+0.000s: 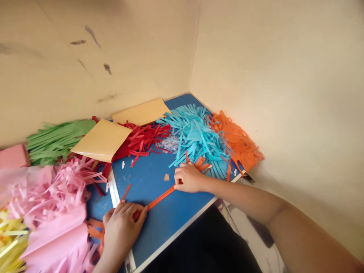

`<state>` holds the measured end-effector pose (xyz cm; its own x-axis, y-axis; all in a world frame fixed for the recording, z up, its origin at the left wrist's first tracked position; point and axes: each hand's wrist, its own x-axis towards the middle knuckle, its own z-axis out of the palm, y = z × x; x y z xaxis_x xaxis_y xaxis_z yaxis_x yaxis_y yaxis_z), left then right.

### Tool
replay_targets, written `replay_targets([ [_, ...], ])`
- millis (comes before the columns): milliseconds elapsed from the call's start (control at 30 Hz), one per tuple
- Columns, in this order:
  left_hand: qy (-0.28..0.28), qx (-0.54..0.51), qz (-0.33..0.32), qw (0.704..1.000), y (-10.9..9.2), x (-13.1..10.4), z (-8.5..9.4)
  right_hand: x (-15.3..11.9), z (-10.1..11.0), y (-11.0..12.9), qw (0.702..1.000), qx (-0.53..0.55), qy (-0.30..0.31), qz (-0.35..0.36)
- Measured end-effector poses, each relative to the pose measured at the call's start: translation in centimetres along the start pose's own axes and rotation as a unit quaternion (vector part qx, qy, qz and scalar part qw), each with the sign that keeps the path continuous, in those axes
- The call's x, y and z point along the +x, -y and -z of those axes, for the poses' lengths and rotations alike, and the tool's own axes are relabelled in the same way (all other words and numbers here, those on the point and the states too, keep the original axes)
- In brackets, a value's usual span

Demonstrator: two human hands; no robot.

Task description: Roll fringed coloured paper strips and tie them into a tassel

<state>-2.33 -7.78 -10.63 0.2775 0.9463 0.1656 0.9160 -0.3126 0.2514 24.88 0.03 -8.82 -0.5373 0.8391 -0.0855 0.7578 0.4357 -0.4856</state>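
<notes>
A narrow orange paper strip (160, 198) runs between my two hands, low over the blue tabletop. My left hand (124, 222), near the front edge, has its fingers closed on one end. Orange fringed paper (96, 231) shows beside and behind that hand. My right hand (188, 177) grips the other end in a closed fist, just in front of the turquoise fringed paper (196, 132). More orange fringe tips (201, 164) stick out past the right fingers. What lies inside each palm is hidden.
Orange fringe (239, 142) hangs at the table's right edge. Red fringe (145, 138), yellow card sheets (102, 139) and green fringe (57, 142) line the wall. Pink fringed paper (57, 235) and yellow fringe (13, 235) cover the left. Small paper scraps (169, 143) lie behind.
</notes>
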Motion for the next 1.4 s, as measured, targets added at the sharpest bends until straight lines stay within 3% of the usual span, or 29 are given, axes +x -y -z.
replay_targets([
  [67,0.012,0.019,-0.005,1.0,-0.1,0.1,0.3,-0.1,0.1,0.4,1.0,-0.018,0.001,-0.009],
  [133,-0.015,0.054,-0.034,0.998,-0.4,0.0,0.6,-0.6,0.1,0.8,0.998,-0.059,-0.026,0.015],
  [267,-0.04,0.129,-0.158,0.978,-1.2,-0.3,1.0,-1.9,-0.3,1.6,0.955,-0.184,-0.115,0.204],
  [367,-0.04,0.162,-0.186,0.968,-1.8,-0.2,1.4,-2.2,-0.9,2.1,0.906,-0.208,-0.143,0.34],
  [433,-0.049,0.159,-0.189,0.968,-2.4,0.1,1.6,-1.8,-1.5,2.5,0.892,-0.224,-0.144,0.365],
  [633,-0.095,0.095,-0.142,0.981,-4.4,0.8,1.4,0.2,-2.6,3.1,0.888,-0.253,-0.105,0.37],
  [767,-0.118,0.091,-0.133,0.98,-4.5,1.2,0.8,1.1,-3.2,3.4,0.925,-0.206,-0.11,0.299],
  [833,-0.132,0.092,-0.131,0.978,-4.3,1.1,0.6,1.1,-3.6,3.8,0.932,-0.191,-0.133,0.278],
  [933,-0.125,0.093,-0.148,0.977,-3.7,0.5,0.3,0.4,-4.1,4.0,0.918,-0.21,-0.165,0.293],
  [1067,-0.107,0.097,-0.17,0.975,-1.9,-1.1,-0.1,-1.3,-3.6,1.9,0.908,-0.224,-0.169,0.312],
  [1233,-0.114,-0.004,-0.147,0.983,0.4,-2.7,-0.7,-2.5,-2.6,-1.6,0.94,-0.102,-0.151,0.289],
  [1400,-0.108,-0.052,-0.065,0.991,0.3,-2.6,-0.9,-2.4,-2.4,-1.7,0.976,-0.005,-0.11,0.186],
])
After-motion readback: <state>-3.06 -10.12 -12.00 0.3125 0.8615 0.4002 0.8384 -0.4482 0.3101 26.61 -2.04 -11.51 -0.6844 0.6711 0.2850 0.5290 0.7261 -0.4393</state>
